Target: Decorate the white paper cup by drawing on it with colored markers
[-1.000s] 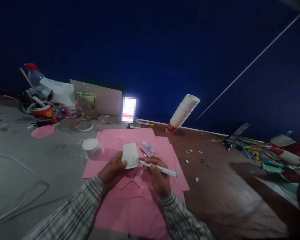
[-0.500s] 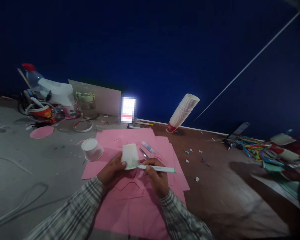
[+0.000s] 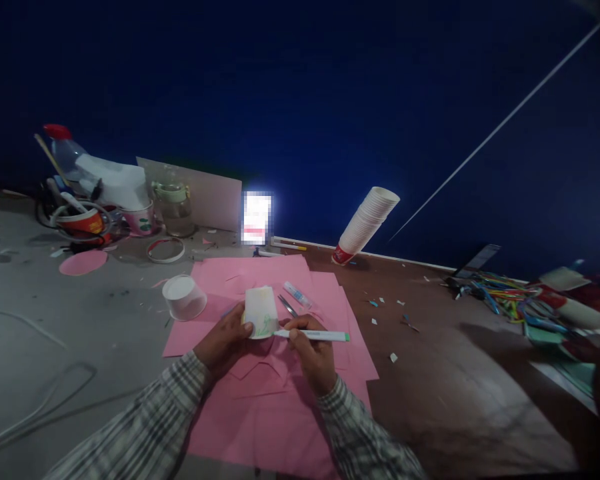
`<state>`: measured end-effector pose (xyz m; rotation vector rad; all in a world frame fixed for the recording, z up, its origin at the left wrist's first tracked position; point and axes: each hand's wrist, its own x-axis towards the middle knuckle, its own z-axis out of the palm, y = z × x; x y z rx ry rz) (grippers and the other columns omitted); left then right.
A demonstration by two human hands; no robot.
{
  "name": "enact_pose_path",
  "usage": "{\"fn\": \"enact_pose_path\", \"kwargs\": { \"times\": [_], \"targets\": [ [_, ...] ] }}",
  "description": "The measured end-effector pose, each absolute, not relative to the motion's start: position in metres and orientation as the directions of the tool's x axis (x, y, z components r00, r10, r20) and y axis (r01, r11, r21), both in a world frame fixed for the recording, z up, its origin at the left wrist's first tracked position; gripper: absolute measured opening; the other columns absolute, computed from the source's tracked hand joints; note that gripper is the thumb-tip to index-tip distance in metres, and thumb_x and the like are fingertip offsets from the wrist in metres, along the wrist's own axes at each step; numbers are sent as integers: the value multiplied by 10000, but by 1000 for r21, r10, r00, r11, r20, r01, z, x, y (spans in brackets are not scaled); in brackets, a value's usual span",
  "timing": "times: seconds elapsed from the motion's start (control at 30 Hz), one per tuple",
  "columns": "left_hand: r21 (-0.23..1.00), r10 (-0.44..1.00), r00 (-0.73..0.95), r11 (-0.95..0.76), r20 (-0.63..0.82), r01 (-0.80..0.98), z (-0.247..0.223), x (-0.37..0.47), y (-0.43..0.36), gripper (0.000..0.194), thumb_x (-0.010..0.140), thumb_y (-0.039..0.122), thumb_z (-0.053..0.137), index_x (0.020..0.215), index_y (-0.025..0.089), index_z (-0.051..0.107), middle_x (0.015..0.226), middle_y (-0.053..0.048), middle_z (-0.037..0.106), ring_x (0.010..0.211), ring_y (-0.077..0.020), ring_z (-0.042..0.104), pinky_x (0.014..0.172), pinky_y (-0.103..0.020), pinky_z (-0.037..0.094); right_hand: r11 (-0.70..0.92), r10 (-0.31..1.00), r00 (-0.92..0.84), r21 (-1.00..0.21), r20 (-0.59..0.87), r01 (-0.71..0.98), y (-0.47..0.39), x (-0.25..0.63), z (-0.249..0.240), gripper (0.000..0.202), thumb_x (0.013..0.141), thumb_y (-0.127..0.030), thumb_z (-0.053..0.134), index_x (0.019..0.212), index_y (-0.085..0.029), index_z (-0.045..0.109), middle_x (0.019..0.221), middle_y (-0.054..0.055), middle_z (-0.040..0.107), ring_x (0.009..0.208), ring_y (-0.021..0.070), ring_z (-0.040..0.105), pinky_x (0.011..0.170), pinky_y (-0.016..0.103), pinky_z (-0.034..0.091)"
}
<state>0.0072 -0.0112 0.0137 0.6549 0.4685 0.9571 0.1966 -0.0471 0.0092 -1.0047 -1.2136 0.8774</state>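
My left hand [image 3: 225, 340] is closed around the side of a white paper cup [image 3: 258, 308], thumb on its near edge. Green strokes and a faint yellow patch mark the cup's wall. Between the fingers of my right hand [image 3: 314, 353] is a white marker with a green end [image 3: 325, 336]; its tip meets or nearly meets the cup's lower right, though exact contact is hard to tell. Pink paper sheets [image 3: 220, 427] lie beneath both hands. Just beyond the right hand are scissors [image 3: 287, 305], partly hidden, and a clear glue tube [image 3: 297, 295].
Another white cup [image 3: 185, 298] stands upside down at the left. A tall leaning stack of cups [image 3: 365, 227], a bright phone-like screen [image 3: 257, 218] and a glass jar [image 3: 174, 210] line the back. A tape roll [image 3: 165, 250] lies nearby; coloured sticks [image 3: 500, 293] are heaped right.
Green strokes near the cup's lower right look slightly fuller. The marker and right hand have shifted very slightly left; the left hand keeps its hold.
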Motion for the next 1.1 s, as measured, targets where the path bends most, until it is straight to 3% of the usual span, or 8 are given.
{"fn": "enact_pose_path", "kwargs": {
  "times": [0.17,0.37,0.7,1.1],
  "targets": [
    [693,861,503,408,-75,-594,13,8,-11,583,806,292,914,1336,188,693,1023,-93,762,873,-219,717,735,-291,590,325,935,144,-946,323,12,-48,197,12,204,933,-390,704,848,-222,783,805,40,736,727,196,645,693,313,518],
    [692,859,505,414,-83,-591,14,8,-12,595,799,284,914,1340,181,689,1081,-122,787,943,-248,739,764,-294,593,274,946,200,-960,256,-65,-48,193,18,241,917,-442,716,831,-222,763,599,-21,592,574,165,556,585,279,476],
    [701,859,501,419,-102,-577,16,8,-12,690,779,291,928,1405,191,656,1042,-110,771,883,-229,717,745,-296,583,240,963,146,-968,228,-74,-48,201,16,211,929,-413,714,869,-220,775,664,-2,633,606,162,557,592,280,458],
    [708,854,512,421,-98,-567,15,6,-11,636,803,289,908,1383,193,664,1060,-115,776,892,-237,727,749,-310,595,286,943,185,-957,275,-35,-47,196,14,259,905,-459,720,832,-216,773,677,24,659,609,181,579,587,291,467]
  ]
}}
